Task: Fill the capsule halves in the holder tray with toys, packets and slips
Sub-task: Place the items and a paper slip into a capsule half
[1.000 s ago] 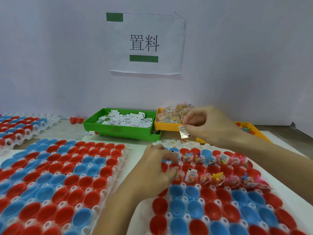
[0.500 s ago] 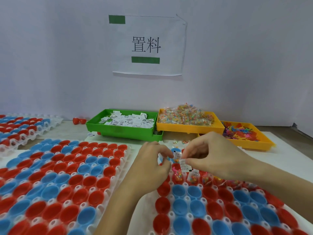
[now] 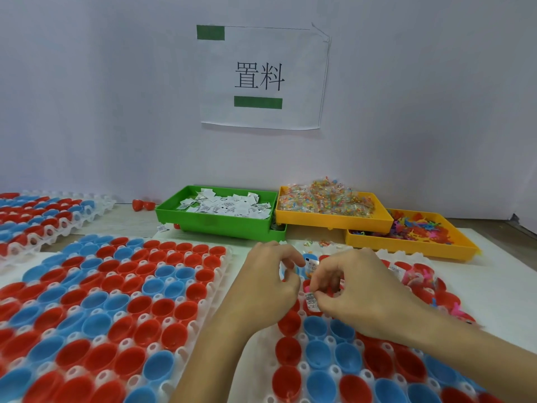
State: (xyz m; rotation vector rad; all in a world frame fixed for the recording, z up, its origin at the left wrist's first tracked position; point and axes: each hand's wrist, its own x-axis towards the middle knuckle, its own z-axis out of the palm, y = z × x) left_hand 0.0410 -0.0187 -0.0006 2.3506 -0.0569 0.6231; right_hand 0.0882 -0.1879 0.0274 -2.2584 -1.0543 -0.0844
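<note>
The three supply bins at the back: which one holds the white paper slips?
The green bin, leftmost of the three. The two yellow bins to its right hold colourful packets and toys instead.

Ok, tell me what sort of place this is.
Probably a hand-packing station in a toy workshop: white holder trays of red and blue capsule halves, a green plastic bin of paper slips, yellow bins of packets and toys, a printed sign on the wall.

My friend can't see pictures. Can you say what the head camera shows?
A right hand pinches a small white slip over a tray of red and blue capsule halves, with the left hand curled beside it. Behind sit a green bin of slips and two yellow bins.
</note>
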